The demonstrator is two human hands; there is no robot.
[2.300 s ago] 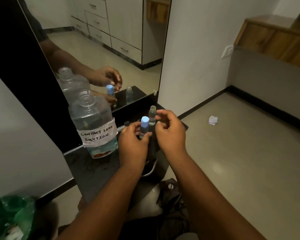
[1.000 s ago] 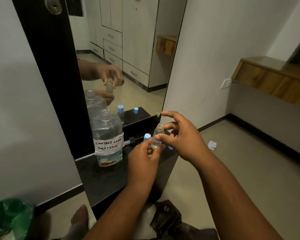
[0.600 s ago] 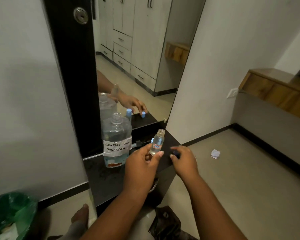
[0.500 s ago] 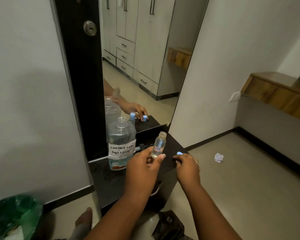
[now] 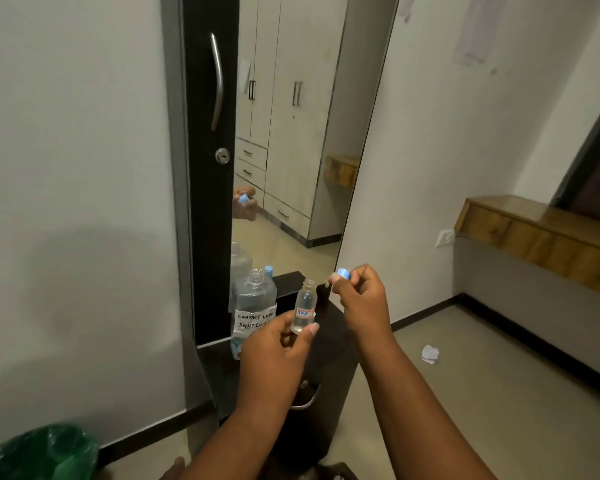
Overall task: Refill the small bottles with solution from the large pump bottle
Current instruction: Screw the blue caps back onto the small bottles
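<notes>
Shelf below mirror

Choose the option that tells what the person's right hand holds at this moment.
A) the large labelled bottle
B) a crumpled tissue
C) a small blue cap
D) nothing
C: the right hand pinches a small blue cap at its fingertips, up and to the right of the open small bottle held in the left hand.

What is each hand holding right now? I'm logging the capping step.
Left hand: closed on the small bottle, uncapped.
Right hand: pinching the blue cap.
</notes>
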